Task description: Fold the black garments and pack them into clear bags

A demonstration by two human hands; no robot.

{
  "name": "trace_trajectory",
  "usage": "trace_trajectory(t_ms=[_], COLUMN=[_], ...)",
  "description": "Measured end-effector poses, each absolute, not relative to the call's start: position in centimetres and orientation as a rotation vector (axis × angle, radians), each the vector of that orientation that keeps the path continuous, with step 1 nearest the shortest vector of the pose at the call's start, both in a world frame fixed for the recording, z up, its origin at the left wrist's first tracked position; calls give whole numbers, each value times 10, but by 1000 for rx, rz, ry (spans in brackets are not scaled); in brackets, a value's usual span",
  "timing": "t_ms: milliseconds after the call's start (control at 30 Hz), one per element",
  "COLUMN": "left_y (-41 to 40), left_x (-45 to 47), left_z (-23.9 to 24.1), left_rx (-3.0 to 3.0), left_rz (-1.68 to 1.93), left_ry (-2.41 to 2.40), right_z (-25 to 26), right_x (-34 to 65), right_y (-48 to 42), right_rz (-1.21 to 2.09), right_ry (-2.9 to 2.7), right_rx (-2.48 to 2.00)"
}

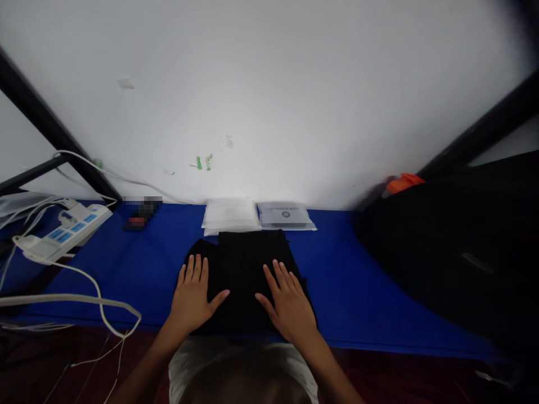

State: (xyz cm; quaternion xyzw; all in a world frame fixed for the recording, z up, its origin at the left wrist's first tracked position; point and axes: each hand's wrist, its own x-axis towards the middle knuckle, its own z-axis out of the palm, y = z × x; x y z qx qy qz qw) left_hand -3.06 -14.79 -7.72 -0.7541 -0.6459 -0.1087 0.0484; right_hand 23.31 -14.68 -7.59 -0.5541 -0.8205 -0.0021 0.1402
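Observation:
A folded black cloth, perhaps a garment (244, 269), lies on the blue table surface (337, 280) in front of me. On its left side rests my left hand (193, 294), palm down, fingers stretched out and thumb pointing inward. My right hand (288, 300) is flat on the cloth's right side, with its fingers spread. Neither hand grips anything. Just beyond the cloth's far edge lie a stack of white plastic packets (231, 216) and a grey printed packet in a clear sleeve (284, 216).
At the left, a white power strip (67, 233) sits among loose white cables (84, 301). Near the wall (295, 112) is a small dark object (142, 214), blurred out. A large black item (455, 252) with an orange piece (405, 183) covers the right side.

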Motion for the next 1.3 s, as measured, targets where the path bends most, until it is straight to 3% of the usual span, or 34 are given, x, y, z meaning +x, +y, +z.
trace_trajectory(t_ms=[800,1033,1167,1300], left_y=[-140,-139,-139,-139], left_x=[-26,-25,-26,-26], left_z=[-81,-81,-82,-82], left_rx=[-2307,-2320,-2337,-2349], left_rz=[-389,-392,-403,-410], left_ry=[-1883,-1904,-1919,-1944], right_z=[-80,-46,-22,-29], right_x=[238,263,301,324], right_y=[-149,-117,-54,8], right_rz=[32,205,-26,-322], right_ry=[-2295,-2303,-2279,-2403], right_rx=[-1642,-1522,-1418,-1636])
